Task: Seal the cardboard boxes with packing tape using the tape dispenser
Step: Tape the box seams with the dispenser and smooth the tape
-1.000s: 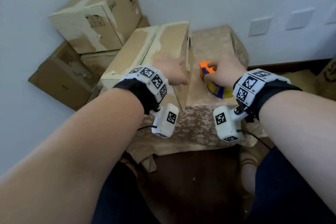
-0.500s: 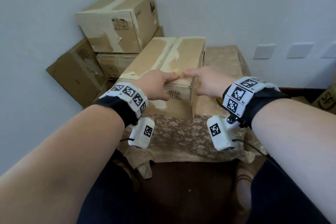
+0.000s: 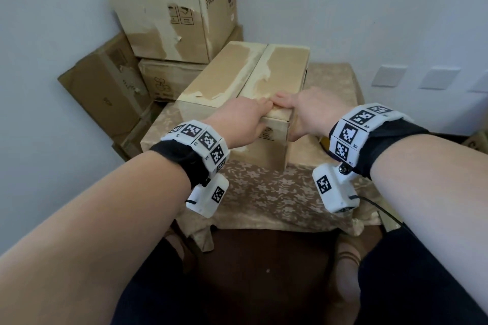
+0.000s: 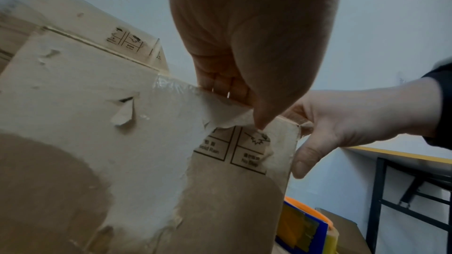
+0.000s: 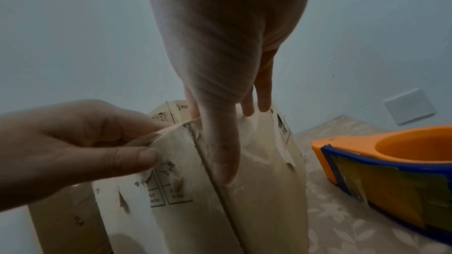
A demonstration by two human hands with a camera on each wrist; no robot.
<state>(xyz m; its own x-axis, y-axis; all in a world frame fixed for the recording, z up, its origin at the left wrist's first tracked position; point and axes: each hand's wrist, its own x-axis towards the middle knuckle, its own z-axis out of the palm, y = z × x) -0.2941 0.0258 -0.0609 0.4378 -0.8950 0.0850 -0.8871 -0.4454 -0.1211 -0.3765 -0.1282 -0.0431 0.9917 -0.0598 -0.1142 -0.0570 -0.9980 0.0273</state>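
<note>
Head view: tape dispenser (image 3: 324, 143) mostly hidden

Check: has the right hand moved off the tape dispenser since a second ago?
Yes. The right hand went left from the tape dispenser onto the box on the table.

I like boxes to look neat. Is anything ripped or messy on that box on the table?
Yes. The long brown cardboard box looks scruffy: its brown top layer is peeled off in pale patches on the lid and front face, and small torn paper bits curl up. Both hands hold its near edge.
</note>
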